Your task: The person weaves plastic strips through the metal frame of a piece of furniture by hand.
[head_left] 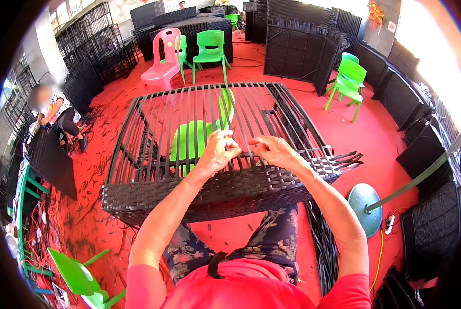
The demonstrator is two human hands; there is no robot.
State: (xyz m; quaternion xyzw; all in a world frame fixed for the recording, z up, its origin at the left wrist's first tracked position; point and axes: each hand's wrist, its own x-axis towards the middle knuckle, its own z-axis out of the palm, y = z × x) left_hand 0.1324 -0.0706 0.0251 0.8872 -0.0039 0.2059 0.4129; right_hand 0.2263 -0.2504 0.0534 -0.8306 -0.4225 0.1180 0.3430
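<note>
In front of me stands a large frame strung with dark flat strips running away from me in parallel. Its near side is a band of dark wicker weave. My left hand is closed, thumb against fingers, on one of the strips just beyond the woven band. Close beside it on the right, my right hand pinches a strip between thumb and forefinger. Loose strip ends stick out past the frame's right corner. The fingertips partly hide what they grip.
A green chair shows through the strips. A bundle of long dark strips hangs by my right leg. A round-based stand is at right, a tipped green chair at lower left. Another person sits far left. Woven panels stand behind.
</note>
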